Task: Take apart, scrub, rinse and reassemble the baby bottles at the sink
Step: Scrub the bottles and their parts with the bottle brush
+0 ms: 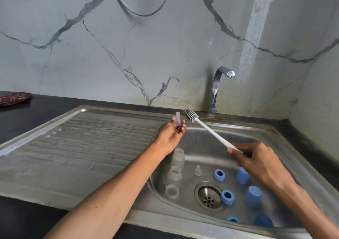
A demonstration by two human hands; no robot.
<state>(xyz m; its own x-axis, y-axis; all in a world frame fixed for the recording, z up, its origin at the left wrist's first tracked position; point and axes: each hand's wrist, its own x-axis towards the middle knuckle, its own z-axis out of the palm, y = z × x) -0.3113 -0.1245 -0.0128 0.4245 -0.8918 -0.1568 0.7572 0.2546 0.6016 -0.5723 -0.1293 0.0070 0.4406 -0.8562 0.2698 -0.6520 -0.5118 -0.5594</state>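
My left hand (169,135) holds a clear teat (178,118) upright over the sink's left rim. My right hand (255,158) grips the white handle of a bottle brush (205,126), whose grey bristle head points up beside the teat, not touching it. In the steel sink basin (205,147) stand three clear bottle bodies (174,175) in a row at the left. Another clear teat (197,170) lies near the drain (209,198). Blue collar rings (219,175) and blue caps (254,196) are scattered at the right; my right arm hides part of them.
A chrome tap (218,88) rises behind the sink, with no water running. The ribbed steel drainboard (88,143) stretches to the left. A red patterned cloth (14,98) lies on the dark counter at far left. A marble wall closes the right side.
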